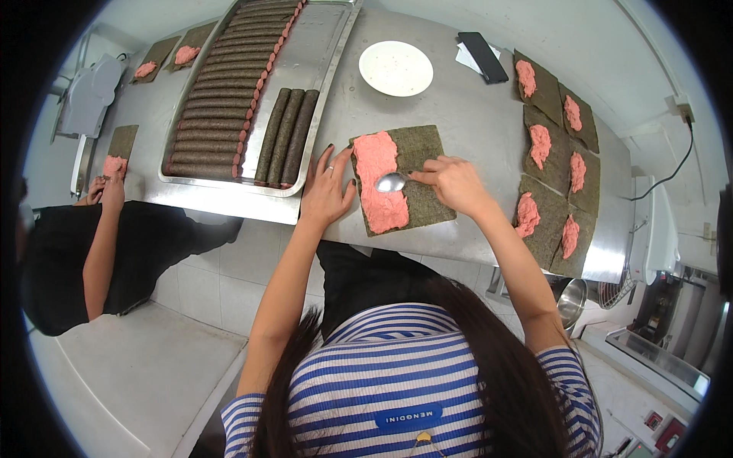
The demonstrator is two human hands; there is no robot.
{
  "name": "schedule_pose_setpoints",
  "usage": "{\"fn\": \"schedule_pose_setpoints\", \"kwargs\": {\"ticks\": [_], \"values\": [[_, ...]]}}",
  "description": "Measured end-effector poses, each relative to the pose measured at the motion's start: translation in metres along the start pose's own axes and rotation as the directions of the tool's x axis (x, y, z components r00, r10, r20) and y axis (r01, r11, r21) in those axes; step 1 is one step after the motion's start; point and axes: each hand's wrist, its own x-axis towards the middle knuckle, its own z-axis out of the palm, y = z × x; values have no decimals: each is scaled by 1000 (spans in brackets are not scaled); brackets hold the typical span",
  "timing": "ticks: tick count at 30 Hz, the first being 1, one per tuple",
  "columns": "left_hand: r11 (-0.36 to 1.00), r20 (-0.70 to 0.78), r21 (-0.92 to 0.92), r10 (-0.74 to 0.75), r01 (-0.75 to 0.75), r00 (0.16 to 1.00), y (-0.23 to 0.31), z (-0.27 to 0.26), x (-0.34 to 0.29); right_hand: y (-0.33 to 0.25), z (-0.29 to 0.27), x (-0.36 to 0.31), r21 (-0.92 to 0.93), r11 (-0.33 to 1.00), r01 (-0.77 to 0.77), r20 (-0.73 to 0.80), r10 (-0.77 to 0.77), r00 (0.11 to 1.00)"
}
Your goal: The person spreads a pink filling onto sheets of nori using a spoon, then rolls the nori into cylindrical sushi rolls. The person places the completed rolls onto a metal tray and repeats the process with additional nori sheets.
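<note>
In front of me a dark green seaweed sheet [426, 153] lies on the steel table, its left half covered by a spread layer of pink paste [378, 156]. My right hand [452, 183] grips a metal spoon [390, 182], whose bowl rests on the paste near its right edge. My left hand [328, 187] lies beside the sheet's left edge, fingers spread, fingertips close to or touching it; whether they press on it I cannot tell.
A steel tray [324, 91] of seaweed rolls stands to the left. Beyond the sheet are a white plate [395, 69] and a black phone [483, 58]. Several seaweed sheets [546, 126] with pink paste lie at right. A co-worker's hands [107, 189] handle another sheet at far left.
</note>
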Motion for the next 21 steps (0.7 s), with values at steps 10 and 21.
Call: {"fn": "schedule_pose_setpoints", "kwargs": {"ticks": [10, 21], "values": [[997, -20, -75, -10, 9, 1000, 1, 1, -1, 24, 23, 43, -59, 992, -107, -179, 95, 979], [996, -27, -90, -14, 12, 1000, 0, 0, 0, 14, 4, 50, -117, 973, -197, -91, 187, 978]]}}
